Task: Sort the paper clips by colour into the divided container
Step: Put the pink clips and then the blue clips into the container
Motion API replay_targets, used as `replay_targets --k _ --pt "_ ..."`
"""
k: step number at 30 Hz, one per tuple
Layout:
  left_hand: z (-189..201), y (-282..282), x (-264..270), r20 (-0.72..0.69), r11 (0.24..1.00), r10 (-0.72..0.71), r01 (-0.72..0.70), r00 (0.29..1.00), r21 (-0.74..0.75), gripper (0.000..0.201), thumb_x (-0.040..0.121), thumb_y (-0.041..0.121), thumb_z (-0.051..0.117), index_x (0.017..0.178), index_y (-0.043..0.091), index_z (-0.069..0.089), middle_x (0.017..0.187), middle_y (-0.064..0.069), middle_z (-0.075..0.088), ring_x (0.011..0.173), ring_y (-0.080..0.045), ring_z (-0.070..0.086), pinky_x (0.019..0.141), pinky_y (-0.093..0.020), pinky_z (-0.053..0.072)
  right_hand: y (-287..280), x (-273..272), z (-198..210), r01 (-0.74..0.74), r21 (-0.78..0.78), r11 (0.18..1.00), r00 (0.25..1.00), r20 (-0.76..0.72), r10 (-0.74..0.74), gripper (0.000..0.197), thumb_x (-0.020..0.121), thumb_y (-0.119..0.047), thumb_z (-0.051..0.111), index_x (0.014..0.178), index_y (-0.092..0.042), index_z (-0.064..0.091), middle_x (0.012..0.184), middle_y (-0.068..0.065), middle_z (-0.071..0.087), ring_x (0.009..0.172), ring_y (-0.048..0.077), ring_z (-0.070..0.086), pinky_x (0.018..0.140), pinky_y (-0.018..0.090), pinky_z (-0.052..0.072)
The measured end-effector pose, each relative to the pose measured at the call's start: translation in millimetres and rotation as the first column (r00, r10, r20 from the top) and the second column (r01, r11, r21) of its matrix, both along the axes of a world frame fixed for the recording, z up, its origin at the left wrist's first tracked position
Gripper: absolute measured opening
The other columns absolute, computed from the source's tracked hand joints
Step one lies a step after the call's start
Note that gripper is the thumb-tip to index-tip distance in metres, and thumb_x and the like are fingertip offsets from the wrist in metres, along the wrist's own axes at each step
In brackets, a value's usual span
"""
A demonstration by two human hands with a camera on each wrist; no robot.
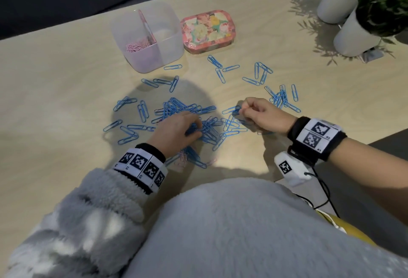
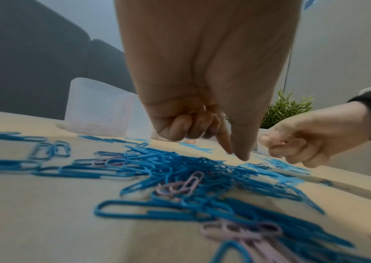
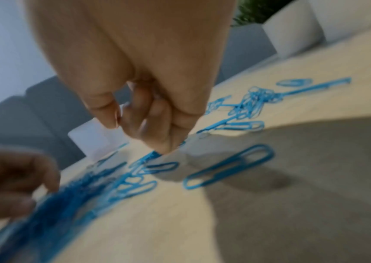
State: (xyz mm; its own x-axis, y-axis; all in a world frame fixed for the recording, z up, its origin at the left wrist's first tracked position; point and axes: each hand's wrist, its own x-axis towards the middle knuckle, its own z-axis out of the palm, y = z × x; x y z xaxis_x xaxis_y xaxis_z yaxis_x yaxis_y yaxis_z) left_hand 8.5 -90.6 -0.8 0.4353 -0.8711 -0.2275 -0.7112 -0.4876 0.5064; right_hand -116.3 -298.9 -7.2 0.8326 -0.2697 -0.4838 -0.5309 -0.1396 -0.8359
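Near the tabletop's front edge, pink clips lie under the left hand; its fingers curl into the blue pile, grip unclear; right hand pinches a blue clip; container far side.

Two hands, one container, two pots.

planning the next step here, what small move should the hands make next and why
Probably lift the right hand, which seems to pinch a blue clip, and carry it to the empty right compartment of the divided container. The left compartment already holds pink clips, and blue ones cover the table. The left hand rests on the central pile.
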Motion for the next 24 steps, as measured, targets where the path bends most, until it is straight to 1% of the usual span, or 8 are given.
replay_targets --k 2,4,8,10,12,15,20,24 --pt "-1.5 3.7 -8.6 -0.027 0.996 -0.074 0.075 0.997 0.037 0.015 0.081 0.034 0.064 0.090 0.021 0.064 0.077 0.009 0.048 0.073 -0.016 0.050 0.063 -0.027 0.037 5.6 4.1 -0.7 0.006 0.183 0.983 0.999 -0.034 0.000 0.025 0.092 0.006 0.031 0.081 -0.013 0.043 0.058 0.006 0.054 0.030 0.010 0.039 0.035 0.013 0.023" --pt "-4.9 5.1 -19.1 -0.051 0.988 -0.130 0.134 0.990 0.076 0.020 0.077 0.041 0.066 0.086 0.024 0.064 0.085 0.006 0.056 0.081 -0.015 0.056 0.066 -0.027 0.038 14.7 9.5 -3.9 -0.088 0.151 0.985 0.995 -0.034 0.094 0.030 0.090 0.006 0.031 0.085 -0.015 0.051 0.064 0.005 0.059 0.034 0.008 0.045 0.036 0.016 0.026" --pt "-10.4 -1.1 -35.6 -0.002 0.971 -0.177 0.175 0.984 0.162 0.028 0.072 0.048 0.066 0.089 0.027 0.061 0.097 0.005 0.061 0.091 -0.017 0.058 0.070 -0.031 0.043 42.4 18.9 -12.7 -0.327 -0.323 0.888 0.936 0.019 0.351 0.020 0.086 -0.008 0.051 0.073 -0.019 0.061 0.059 -0.003 0.054 0.050 0.003 0.046 0.053 0.020 0.037" --pt "-12.3 -4.7 -37.2 0.037 0.964 -0.203 0.193 0.979 0.184 0.021 0.077 0.039 0.063 0.093 0.025 0.062 0.103 0.003 0.063 0.096 -0.020 0.060 0.072 -0.032 0.044 52.6 15.6 -15.3 -0.355 -0.520 0.777 0.909 0.005 0.418 0.007 0.085 -0.023 0.059 0.087 -0.017 0.063 0.068 0.002 0.062 0.067 0.018 0.057 0.064 0.030 0.041" --pt "-13.3 -5.2 -35.3 0.015 0.962 -0.212 0.206 0.977 0.181 0.015 0.081 0.032 0.060 0.093 0.024 0.063 0.105 0.003 0.064 0.099 -0.020 0.060 0.076 -0.034 0.046 50.4 11.3 -18.0 -0.400 -0.637 0.659 0.877 -0.056 0.478 0.017 0.084 -0.030 0.060 0.098 -0.019 0.062 0.079 0.005 0.068 0.080 0.027 0.062 0.066 0.031 0.039" --pt "-14.6 -2.0 -32.0 -0.044 0.959 -0.225 0.229 0.973 0.166 0.010 0.083 0.025 0.059 0.090 0.021 0.063 0.102 0.002 0.064 0.096 -0.019 0.059 0.077 -0.034 0.046 30.5 3.0 -14.8 -0.433 -0.678 0.594 0.870 -0.140 0.474 0.011 0.086 -0.028 0.055 0.092 -0.021 0.060 0.085 0.004 0.069 0.085 0.030 0.063 0.066 0.032 0.039" --pt "-14.7 3.5 -23.0 -0.231 0.998 -0.049 0.055 0.972 0.017 0.007 0.085 0.013 0.056 0.079 0.016 0.052 0.074 0.009 0.050 0.065 -0.009 0.047 0.063 -0.021 0.034 -14.5 -16.0 5.1 -0.458 -0.599 0.657 0.888 -0.277 0.366 0.012 0.084 -0.019 0.057 0.073 -0.024 0.055 0.067 -0.007 0.055 0.073 0.023 0.058 0.066 0.029 0.039" --pt "-4.3 4.8 -5.0 -0.466 0.979 0.195 -0.203 0.863 0.034 0.004 0.091 0.013 0.051 0.087 0.012 0.053 0.073 0.007 0.052 0.065 -0.009 0.049 0.057 -0.013 0.041 -23.6 0.7 14.4 -0.243 -0.549 0.800 0.967 -0.072 0.244 0.008 0.084 -0.012 0.060 0.083 -0.012 0.068 0.062 -0.009 0.054 0.057 0.001 0.052 0.060 0.015 0.036"
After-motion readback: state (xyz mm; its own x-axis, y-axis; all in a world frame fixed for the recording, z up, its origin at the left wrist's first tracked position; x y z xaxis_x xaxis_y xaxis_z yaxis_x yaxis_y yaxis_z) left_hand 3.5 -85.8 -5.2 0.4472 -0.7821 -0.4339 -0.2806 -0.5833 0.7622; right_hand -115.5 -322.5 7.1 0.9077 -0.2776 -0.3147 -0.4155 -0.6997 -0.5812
